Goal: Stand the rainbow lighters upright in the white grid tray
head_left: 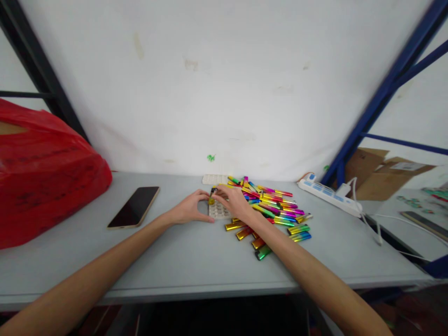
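Observation:
My right hand (234, 201) pinches a lighter (212, 196), gold with a black top, upright over the left end of a pale tray with rows of round holes (220, 211). That hand hides part of the tray. At the tray's left edge is my left hand (191, 206), its thumb and fingers spread apart around the near corner. I cannot tell whether it presses on the tray. Right of the tray lies a loose pile of shiny lighters (268, 210) in gold, red, green, blue and purple, some of them under my right forearm.
A second pale tray (214, 179) lies by the wall. On the left are a phone (134, 207) and a large red plastic bag (49, 172). A white power strip (329, 196) with cables lies on the right, near a blue frame post and a cardboard box (381, 175).

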Motion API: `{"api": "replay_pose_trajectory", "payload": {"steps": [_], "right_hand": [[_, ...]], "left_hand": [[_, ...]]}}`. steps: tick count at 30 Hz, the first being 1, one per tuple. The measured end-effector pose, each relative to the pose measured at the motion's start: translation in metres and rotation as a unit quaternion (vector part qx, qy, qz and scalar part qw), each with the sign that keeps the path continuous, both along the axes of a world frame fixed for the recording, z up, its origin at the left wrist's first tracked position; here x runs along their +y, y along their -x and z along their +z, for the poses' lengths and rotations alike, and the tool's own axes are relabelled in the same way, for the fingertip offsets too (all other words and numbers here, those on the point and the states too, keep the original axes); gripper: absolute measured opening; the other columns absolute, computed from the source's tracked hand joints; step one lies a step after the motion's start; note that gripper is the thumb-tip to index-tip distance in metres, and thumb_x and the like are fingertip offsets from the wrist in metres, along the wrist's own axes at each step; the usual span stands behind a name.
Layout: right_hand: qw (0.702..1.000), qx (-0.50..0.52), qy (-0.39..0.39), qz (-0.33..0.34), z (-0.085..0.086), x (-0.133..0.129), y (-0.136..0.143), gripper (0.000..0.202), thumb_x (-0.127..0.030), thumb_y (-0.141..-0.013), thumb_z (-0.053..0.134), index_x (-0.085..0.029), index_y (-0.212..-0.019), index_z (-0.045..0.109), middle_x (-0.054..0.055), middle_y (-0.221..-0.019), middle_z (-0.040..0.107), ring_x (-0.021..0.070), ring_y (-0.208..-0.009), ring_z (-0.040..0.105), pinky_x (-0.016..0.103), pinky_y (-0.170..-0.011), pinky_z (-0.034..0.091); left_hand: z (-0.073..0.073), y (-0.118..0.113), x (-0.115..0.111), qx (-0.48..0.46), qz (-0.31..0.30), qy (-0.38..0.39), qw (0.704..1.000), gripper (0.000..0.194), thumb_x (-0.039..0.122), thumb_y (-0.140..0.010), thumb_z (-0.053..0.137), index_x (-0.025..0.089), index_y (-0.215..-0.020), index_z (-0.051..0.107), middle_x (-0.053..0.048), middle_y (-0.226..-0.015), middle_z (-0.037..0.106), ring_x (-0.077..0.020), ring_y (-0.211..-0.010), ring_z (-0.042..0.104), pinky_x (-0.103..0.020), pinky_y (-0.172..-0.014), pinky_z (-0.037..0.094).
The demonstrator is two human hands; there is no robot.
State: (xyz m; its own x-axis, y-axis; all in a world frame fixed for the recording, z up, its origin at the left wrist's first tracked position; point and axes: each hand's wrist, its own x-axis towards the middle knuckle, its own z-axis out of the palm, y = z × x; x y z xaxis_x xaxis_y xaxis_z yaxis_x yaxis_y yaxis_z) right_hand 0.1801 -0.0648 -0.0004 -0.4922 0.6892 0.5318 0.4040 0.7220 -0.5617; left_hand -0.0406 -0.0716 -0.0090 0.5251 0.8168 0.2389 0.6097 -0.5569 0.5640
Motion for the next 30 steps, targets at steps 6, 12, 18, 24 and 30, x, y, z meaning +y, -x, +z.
{"api": "replay_pose_trajectory", "payload": {"steps": [6,12,18,24,30], "right_hand": [[1.0,-0.018,-0.006,0.006,0.001,0.001,-0.003,0.014,-0.031,-0.101,0.062,-0.019,-0.108,0.067,0.007,-0.1,0.079,0.0209,-0.093,0.075,0.031,-0.086,0.054],[0.99,-0.121,-0.056,-0.049,0.003,-0.002,-0.004,0.022,-0.037,-0.103,0.059,-0.019,-0.106,0.07,0.01,-0.105,0.077,0.0228,-0.102,0.07,0.034,-0.093,0.049],[0.951,-0.237,-0.102,-0.169,0.014,-0.005,-0.057,0.029,-0.035,-0.104,0.057,-0.019,-0.125,0.069,0.015,-0.121,0.072,0.0277,-0.115,0.064,0.042,-0.105,0.045],[0.922,-0.306,-0.023,-0.236,0.024,-0.001,-0.116,0.024,-0.033,-0.098,0.065,-0.018,-0.115,0.073,0.015,-0.116,0.072,0.0279,-0.11,0.066,0.036,-0.096,0.048],[0.924,-0.299,0.006,-0.238,0.02,0.004,-0.118,0.016,-0.021,-0.101,0.055,-0.017,-0.108,0.069,0.012,-0.107,0.075,0.0236,-0.1,0.069,0.031,-0.087,0.047]], "left_hand": [[0.0,0.001,0.001,0.009,-0.006,0.001,1.0,0.08,0.075,-0.06,0.083,0.025,-0.121,0.072,-0.009,-0.134,0.063,-0.0341,-0.126,0.059,-0.045,-0.114,0.045],[0.002,0.001,0.0,0.024,-0.01,-0.015,1.0,0.076,0.075,-0.062,0.081,0.025,-0.119,0.072,-0.008,-0.133,0.064,-0.0334,-0.126,0.06,-0.045,-0.113,0.046],[0.009,0.001,-0.007,0.049,-0.004,-0.019,0.999,0.076,0.073,-0.068,0.079,0.021,-0.123,0.07,-0.011,-0.135,0.063,-0.0333,-0.127,0.06,-0.043,-0.116,0.044],[0.014,0.001,-0.012,0.066,-0.007,-0.022,0.998,0.076,0.071,-0.072,0.076,0.02,-0.129,0.068,-0.013,-0.14,0.061,-0.0337,-0.13,0.058,-0.044,-0.117,0.043],[0.014,0.001,-0.011,0.068,-0.006,-0.027,0.997,0.076,0.071,-0.073,0.076,0.021,-0.129,0.068,-0.012,-0.141,0.061,-0.0336,-0.13,0.059,-0.044,-0.117,0.043]]}}
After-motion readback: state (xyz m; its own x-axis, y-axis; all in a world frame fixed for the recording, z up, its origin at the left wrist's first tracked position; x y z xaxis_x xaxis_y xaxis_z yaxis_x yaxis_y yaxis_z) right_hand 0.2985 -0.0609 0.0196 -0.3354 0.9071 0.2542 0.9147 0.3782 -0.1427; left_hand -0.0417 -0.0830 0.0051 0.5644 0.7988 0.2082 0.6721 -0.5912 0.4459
